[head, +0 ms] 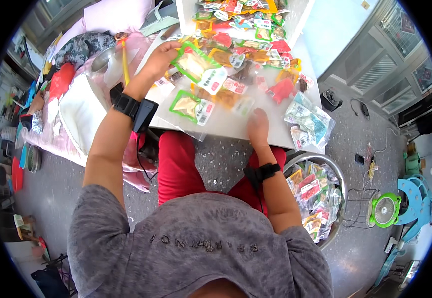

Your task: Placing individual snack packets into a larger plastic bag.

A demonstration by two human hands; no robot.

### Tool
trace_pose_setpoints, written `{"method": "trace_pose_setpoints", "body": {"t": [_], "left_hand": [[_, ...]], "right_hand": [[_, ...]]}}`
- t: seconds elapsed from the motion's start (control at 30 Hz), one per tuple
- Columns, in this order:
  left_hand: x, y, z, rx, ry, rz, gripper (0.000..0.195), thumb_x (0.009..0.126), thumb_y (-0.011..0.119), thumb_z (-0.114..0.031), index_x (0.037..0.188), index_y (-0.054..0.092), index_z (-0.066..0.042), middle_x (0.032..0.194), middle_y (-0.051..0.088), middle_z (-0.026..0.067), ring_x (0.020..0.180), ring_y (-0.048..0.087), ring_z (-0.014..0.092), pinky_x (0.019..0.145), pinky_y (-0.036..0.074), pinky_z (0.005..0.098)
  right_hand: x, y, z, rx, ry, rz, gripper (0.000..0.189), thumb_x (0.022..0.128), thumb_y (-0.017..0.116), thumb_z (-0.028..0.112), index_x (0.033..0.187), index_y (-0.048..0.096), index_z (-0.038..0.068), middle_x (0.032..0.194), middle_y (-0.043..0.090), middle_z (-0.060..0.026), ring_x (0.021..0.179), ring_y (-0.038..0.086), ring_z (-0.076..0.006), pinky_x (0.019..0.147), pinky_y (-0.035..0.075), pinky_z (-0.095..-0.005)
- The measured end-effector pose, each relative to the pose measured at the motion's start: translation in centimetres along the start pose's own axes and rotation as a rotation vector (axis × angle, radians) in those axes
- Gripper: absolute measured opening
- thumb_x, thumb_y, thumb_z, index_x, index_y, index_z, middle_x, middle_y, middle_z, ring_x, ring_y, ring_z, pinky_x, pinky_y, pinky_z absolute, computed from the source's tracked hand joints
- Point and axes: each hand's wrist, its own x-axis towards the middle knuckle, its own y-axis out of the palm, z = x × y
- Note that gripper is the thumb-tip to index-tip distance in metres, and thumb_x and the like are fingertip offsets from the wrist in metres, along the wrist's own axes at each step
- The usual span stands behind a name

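Note:
My left hand (162, 57) pinches the upper left corner of a green-edged clear food packet (195, 67) with pale contents and a white printed label. It is held over the white table (223, 128). Below it a similar green-edged packet (186, 106) lies flat near the front edge. My right hand (257, 123) is low over the table's front edge, blurred, with its fingers bunched; whether it grips anything is unclear. Just beyond its fingertips is a blurred yellowish packet (227, 98). A red packet (282, 90) lies to the right of that.
Many mixed packets spill from a white foam box (307, 11) at the back. Clear bags with blue-and-white contents (311, 119) lie at the table's right corner. A metal basin (340, 219) of packets stands by my right arm. A pink-covered bed (52, 145) is at left, a green fan (385, 209) at right.

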Motion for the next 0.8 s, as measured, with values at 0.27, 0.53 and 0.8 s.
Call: {"method": "trace_pose_setpoints", "body": {"t": [0.27, 0.53, 0.8], "left_hand": [[-7.3, 6.1, 3.4, -0.378, -0.092, 0.01, 0.023, 0.074, 0.037, 0.0, 0.096, 0.044, -0.002, 0.088, 0.052, 0.0091, 0.079, 0.052, 0.018, 0.071, 0.043, 0.0288], [-12.7, 10.5, 8.8, -0.426, -0.212, 0.021, 0.021, 0.075, 0.039, -0.002, 0.096, 0.043, -0.001, 0.085, 0.052, 0.0078, 0.073, 0.052, 0.014, 0.063, 0.043, 0.0249], [-13.8, 10.3, 9.9, -0.357, -0.265, -0.036, 0.022, 0.076, 0.044, -0.009, 0.097, 0.04, -0.002, 0.081, 0.049, 0.0042, 0.064, 0.047, 0.01, 0.057, 0.038, 0.0185]], "right_hand": [[0.3, -1.9, 4.7, 1.101, 0.662, 0.252, 0.033, 0.078, 0.046, 0.016, 0.106, 0.034, 0.003, 0.094, 0.047, -0.0081, 0.084, 0.048, -0.0195, 0.067, 0.041, -0.0292], [-1.8, -4.8, 5.6, 1.607, 1.056, 0.519, 0.024, 0.076, 0.047, 0.013, 0.099, 0.042, 0.007, 0.09, 0.052, -0.0069, 0.076, 0.054, -0.021, 0.058, 0.047, -0.0335], [-2.4, -6.0, 4.6, 1.485, 1.065, 0.475, 0.025, 0.074, 0.046, 0.004, 0.098, 0.043, 0.003, 0.087, 0.053, -0.0091, 0.074, 0.055, -0.0213, 0.059, 0.047, -0.0339]]}}
